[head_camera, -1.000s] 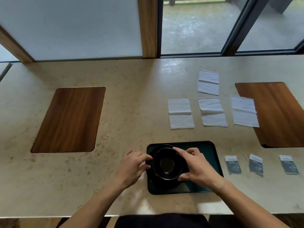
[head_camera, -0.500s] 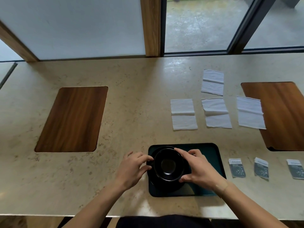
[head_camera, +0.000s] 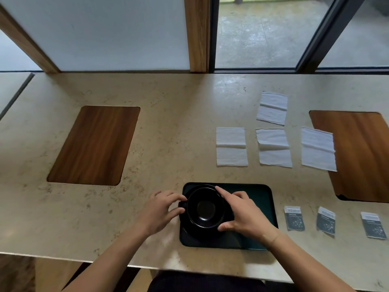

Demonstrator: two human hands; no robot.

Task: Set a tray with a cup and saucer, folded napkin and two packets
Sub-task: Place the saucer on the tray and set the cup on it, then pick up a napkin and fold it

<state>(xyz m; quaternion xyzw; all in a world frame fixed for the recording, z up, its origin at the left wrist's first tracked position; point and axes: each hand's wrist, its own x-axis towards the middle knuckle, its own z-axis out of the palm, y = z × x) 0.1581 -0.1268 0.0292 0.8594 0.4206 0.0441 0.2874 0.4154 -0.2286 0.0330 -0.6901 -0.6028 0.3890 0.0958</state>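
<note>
Left hand (head_camera: 161, 209) pinches the handle of the black cup (head_camera: 205, 208); right hand (head_camera: 242, 213) grips its rim from the other side. Cup sits on the saucer (head_camera: 189, 231) at the left end of the dark tray (head_camera: 261, 192) on the bench (head_camera: 168, 123). Four napkins (head_camera: 231, 146) behind it, three packets (head_camera: 294, 218) to the right.

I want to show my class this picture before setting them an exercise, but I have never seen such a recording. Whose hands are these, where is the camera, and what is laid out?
There is no machine: a person wears a camera on the head, looking down at their own hands. The left hand and right hand hold a black cup from either side. It sits on a black saucer at the left end of a dark tray. On the stone counter wait four white napkins and three dark packets.
</note>
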